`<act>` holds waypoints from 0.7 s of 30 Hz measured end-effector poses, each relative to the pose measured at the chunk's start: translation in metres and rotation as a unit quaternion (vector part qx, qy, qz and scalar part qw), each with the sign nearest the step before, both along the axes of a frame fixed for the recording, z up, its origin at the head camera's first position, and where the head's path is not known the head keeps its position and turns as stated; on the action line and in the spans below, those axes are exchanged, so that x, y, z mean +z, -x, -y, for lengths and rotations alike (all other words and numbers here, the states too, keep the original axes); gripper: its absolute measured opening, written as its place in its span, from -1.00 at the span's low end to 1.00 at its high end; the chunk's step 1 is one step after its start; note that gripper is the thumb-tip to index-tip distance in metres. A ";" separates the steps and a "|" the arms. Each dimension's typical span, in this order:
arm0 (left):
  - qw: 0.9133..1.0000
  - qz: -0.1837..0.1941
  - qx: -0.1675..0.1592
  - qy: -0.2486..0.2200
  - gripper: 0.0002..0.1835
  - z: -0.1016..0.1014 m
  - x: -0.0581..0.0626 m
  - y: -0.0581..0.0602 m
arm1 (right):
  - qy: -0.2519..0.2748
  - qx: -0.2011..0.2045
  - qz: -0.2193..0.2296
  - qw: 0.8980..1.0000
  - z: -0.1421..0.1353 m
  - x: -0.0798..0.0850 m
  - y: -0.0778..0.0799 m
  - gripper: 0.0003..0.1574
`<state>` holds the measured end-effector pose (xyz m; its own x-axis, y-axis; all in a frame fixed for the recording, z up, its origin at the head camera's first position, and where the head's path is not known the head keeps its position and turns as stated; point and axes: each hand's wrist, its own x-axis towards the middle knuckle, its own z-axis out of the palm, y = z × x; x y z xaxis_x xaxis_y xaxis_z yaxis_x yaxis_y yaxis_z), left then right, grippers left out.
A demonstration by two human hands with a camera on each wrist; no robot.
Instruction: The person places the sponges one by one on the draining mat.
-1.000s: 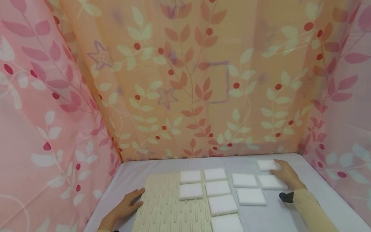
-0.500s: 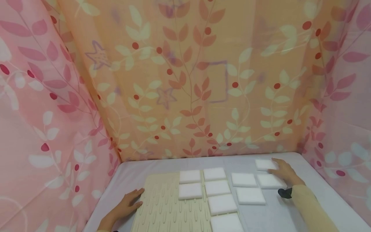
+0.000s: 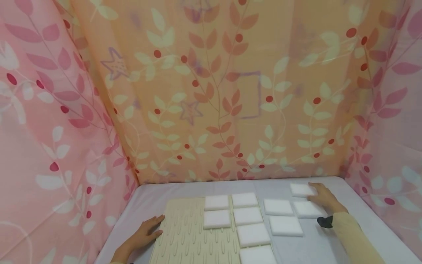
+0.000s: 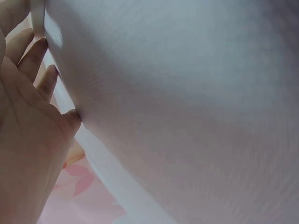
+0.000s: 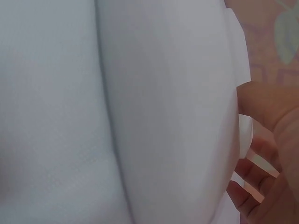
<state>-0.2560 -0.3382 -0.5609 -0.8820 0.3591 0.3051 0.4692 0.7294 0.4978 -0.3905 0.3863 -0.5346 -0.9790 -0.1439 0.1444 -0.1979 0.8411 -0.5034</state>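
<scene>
Across the worktop (image 3: 369, 234), the straight-fingered left hand (image 3: 144, 233) touched a ribbed mat (image 3: 191, 233) (perhaps steadying it); the right hand (image 3: 325, 200) pinched a white pad (image 3: 300, 190).

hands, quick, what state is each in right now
Left hand: open, at the left edge of the beige board.
Right hand: closed, holding the farthest white block by its right end.

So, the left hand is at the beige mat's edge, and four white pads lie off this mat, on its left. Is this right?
Not quite: in the head view, the four white pads lie off the beige mat on its right.
</scene>
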 end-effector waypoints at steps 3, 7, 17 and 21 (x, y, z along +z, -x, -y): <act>1.000 0.000 0.000 0.002 -0.43 0.000 0.000 -0.001 | -0.014 -0.003 -0.001 1.000 0.000 0.002 -0.001 -0.08; 1.000 0.000 -0.002 0.005 -0.44 -0.001 0.001 -0.002 | -0.024 -0.005 -0.010 1.000 -0.001 0.003 0.000 -0.05; 1.000 0.006 -0.004 0.004 -0.43 -0.002 0.004 -0.002 | 0.004 -0.003 -0.028 1.000 -0.001 -0.005 0.004 0.05; 1.000 0.013 0.001 0.007 -0.42 -0.001 0.003 -0.001 | 0.016 -0.009 -0.017 1.000 0.006 0.003 0.007 0.13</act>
<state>-0.2546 -0.3375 -0.5575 -0.8905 0.3614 0.2766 0.4545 0.7376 0.4995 -0.3970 0.3805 -0.5317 -0.9756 -0.1219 0.1825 -0.2014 0.8281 -0.5231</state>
